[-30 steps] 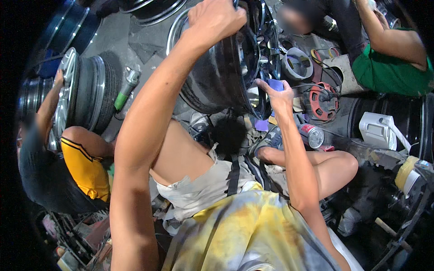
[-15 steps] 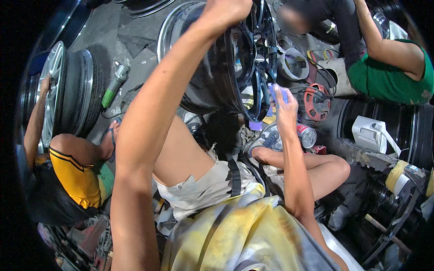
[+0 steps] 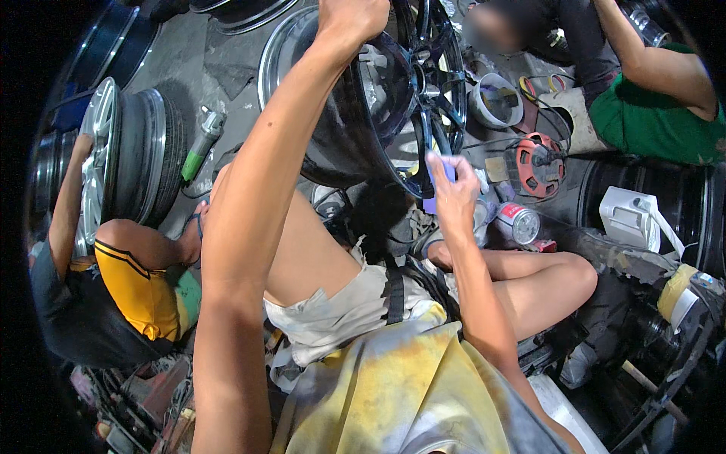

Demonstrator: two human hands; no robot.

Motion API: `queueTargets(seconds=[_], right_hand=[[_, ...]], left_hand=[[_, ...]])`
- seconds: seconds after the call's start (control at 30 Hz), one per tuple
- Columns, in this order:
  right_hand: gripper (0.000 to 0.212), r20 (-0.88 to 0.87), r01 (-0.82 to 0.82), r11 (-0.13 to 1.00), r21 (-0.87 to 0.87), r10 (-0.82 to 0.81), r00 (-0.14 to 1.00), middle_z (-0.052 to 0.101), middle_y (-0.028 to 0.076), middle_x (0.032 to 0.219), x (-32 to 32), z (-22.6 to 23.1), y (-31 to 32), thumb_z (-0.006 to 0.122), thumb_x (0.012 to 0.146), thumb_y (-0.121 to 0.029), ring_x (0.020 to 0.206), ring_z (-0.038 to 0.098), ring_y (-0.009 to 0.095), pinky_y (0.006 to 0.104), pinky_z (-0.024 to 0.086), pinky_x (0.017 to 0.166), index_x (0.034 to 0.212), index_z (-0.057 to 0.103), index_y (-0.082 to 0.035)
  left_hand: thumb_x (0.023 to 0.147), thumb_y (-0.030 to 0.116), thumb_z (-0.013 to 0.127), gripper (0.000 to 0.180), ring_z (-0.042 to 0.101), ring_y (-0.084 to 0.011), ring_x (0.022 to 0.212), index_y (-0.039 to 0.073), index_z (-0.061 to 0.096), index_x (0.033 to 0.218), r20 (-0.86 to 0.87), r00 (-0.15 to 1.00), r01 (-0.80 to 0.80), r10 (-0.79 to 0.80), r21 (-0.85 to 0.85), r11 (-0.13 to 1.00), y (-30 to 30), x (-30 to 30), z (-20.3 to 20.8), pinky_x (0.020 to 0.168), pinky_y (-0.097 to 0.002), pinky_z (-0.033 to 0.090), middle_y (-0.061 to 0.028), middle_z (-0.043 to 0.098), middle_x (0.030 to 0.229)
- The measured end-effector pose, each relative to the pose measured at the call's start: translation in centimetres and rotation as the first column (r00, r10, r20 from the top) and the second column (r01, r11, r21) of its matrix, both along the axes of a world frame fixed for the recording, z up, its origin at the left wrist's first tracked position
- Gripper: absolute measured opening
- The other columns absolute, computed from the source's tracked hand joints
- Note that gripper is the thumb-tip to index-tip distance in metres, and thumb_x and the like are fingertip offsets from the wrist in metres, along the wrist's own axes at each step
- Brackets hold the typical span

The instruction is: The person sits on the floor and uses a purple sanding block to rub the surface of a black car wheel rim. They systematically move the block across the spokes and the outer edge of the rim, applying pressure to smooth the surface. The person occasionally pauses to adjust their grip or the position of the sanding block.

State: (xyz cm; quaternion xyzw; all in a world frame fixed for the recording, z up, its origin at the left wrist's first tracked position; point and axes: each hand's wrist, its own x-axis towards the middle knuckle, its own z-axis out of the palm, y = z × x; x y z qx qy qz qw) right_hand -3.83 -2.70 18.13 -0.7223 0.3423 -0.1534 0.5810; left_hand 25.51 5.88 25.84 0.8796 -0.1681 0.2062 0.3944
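A glossy black alloy wheel rim [image 3: 329,140] stands upright in front of me, its spoked face turned to the right. At the top of it, my left hand [image 3: 354,23] is closed on the rim's edge; part of that hand is cut off by the picture's top. My right hand [image 3: 457,188] pinches a small purple pad [image 3: 445,171] beside the lower spokes. Just below the pad is another purple piece [image 3: 429,205], partly hidden.
A green-and-grey angle grinder [image 3: 202,145] lies on the floor at left, near another person's silver wheel [image 3: 102,151]. To the right are a white bucket [image 3: 495,102], a red cable reel [image 3: 537,163], a can [image 3: 517,222] and a person in green [image 3: 643,113].
My right hand has moved left and a little down with the purple pad, closer to the spokes. My left hand sits slightly farther left, and the spokes appear turned.
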Motion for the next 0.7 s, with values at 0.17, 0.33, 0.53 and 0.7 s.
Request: queueTargets(seconds=[0.17,0.33,0.53,0.7], right_hand=[[0.031,-0.032,0.020,1.000,-0.011,-0.020,0.999,0.062,0.001,0.070,-1.1,-0.2,0.8,0.078,0.090,-0.028,0.066,0.050,0.009,0.0286,0.044,0.063,0.079,0.067,0.000],[0.036,0.008,-0.013,0.983,-0.182,0.015,1.000,0.062,0.002,0.068,1.6,-0.3,-0.7,0.077,0.090,-0.033,0.064,0.051,0.011,0.0305,0.045,0.062,0.078,0.068,0.000],[0.037,0.010,-0.026,0.984,-0.175,0.029,1.000,0.061,0.004,0.067,-0.5,-1.5,-0.2,0.077,0.089,-0.033,0.067,0.050,0.012,0.0331,0.045,0.064,0.077,0.066,0.000],[0.035,0.019,0.020,0.994,-0.105,-0.018,1.000,0.060,0.003,0.065,2.3,-0.3,-1.1,0.075,0.092,-0.030,0.064,0.048,0.010,0.0310,0.043,0.062,0.077,0.066,0.000]], left_hand=[[0.084,0.013,0.053,0.028,0.067,-0.0458,0.096,-0.002,0.073,0.096,-0.060,0.993,0.098,-0.101,-0.052,0.994,0.3,-0.8,1.7,0.087,-0.0481,0.052,-0.0291,0.070,0.094],[0.084,0.013,0.054,0.031,0.066,-0.0450,0.103,-0.004,0.072,0.104,-0.035,0.997,0.061,-0.062,-0.020,0.998,0.2,-1.2,1.9,0.094,-0.0476,0.051,-0.0305,0.069,0.102],[0.085,0.016,0.054,0.036,0.062,-0.0452,0.111,-0.003,0.071,0.111,-0.091,0.996,0.024,-0.021,0.032,0.999,-0.3,-0.6,1.5,0.100,-0.0491,0.047,-0.0298,0.068,0.111],[0.084,0.014,0.053,0.033,0.063,-0.0479,0.104,-0.005,0.071,0.104,0.000,0.999,0.048,-0.048,-0.017,0.999,-0.7,-0.8,0.8,0.096,-0.0517,0.048,-0.0316,0.068,0.104]])
